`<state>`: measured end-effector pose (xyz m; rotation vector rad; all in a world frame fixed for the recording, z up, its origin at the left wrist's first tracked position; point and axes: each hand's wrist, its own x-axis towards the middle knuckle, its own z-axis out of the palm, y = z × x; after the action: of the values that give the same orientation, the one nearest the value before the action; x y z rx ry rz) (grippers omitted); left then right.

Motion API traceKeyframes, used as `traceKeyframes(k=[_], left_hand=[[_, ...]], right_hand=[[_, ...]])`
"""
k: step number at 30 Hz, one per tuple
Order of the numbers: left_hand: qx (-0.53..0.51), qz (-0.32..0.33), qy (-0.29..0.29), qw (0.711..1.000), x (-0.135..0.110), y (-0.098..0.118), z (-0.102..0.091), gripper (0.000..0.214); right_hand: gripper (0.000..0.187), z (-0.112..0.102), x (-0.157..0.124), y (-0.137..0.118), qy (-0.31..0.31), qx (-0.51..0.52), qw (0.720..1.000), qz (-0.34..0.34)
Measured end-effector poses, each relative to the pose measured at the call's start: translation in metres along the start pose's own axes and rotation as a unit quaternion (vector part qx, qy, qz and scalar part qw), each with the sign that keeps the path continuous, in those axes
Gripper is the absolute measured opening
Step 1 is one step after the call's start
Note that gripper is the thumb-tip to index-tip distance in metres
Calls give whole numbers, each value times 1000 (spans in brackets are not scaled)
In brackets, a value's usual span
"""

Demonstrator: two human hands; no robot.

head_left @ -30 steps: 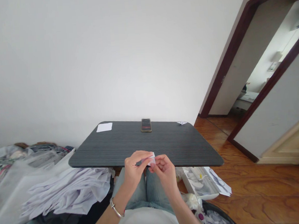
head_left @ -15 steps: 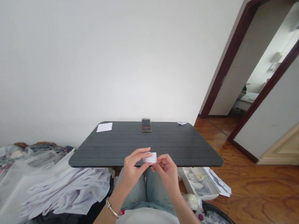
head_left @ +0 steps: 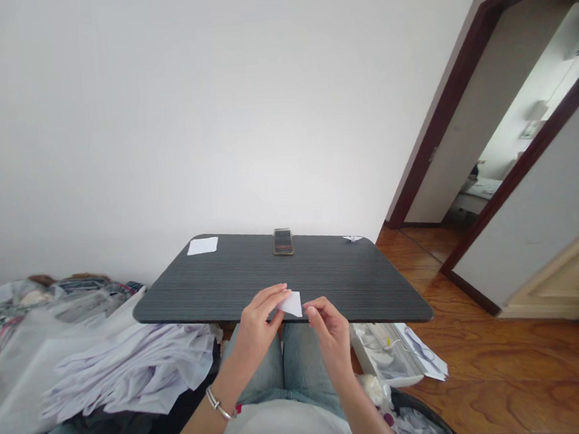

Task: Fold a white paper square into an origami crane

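Observation:
My left hand [head_left: 260,319] holds a small folded piece of white paper [head_left: 291,304] between its thumb and fingers, over the near edge of the dark table [head_left: 214,283]. The paper's free corner points to the right. Just right of it is my right hand [head_left: 331,331], loosely curled, with a narrow gap between its fingertips and the paper. Its thumb and index finger look slightly apart, with nothing visible between them.
On the table lie a flat white sheet [head_left: 202,246] at the far left, a phone-like object [head_left: 283,241] at the back and a small folded paper shape [head_left: 352,239] at far right. Piled cloth [head_left: 131,370] is at lower left, an open box [head_left: 388,356] at lower right.
My right hand has let go of the folded paper and moved slightly right. The paper has turned in my left hand, now showing a pointed corner.

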<state>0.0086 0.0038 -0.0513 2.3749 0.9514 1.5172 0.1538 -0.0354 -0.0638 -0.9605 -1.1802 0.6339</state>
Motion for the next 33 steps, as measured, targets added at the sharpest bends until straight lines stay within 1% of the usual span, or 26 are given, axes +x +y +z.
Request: traceKeyframes(k=[1,3,5,10,15,19,25,33], left_hand=[[13,11,4,1000,-1,-1,1,35],[35,29,12,999,-2,-2,2,34],[50,44,17,998,-2,-2,3,33],[67,56,13,996,-3,1,3,33],[64,48,7,997,-3,4,2,33],[54,43,-3,998,-2,8,1,32],[31,34,-12,999,-2,11,0,33],[8,18,-10,1000,-2,15,1,29]], right_hand=[[11,0,-1,0,-2,10,1000,7],[15,2,-2,0,-3,26,1000,14],[17,3,-4,1,-8,20,1000,0],[7,1,-4,-1,-19,-56,995,-76],[10,-5,-2,-1,-6,-124,976,-180],[14,-9,2,0,3,-156,959,-238],[15,-15,8,3,-11,-184,936,-299],[18,-19,9,10,-15,-209,913,-350]])
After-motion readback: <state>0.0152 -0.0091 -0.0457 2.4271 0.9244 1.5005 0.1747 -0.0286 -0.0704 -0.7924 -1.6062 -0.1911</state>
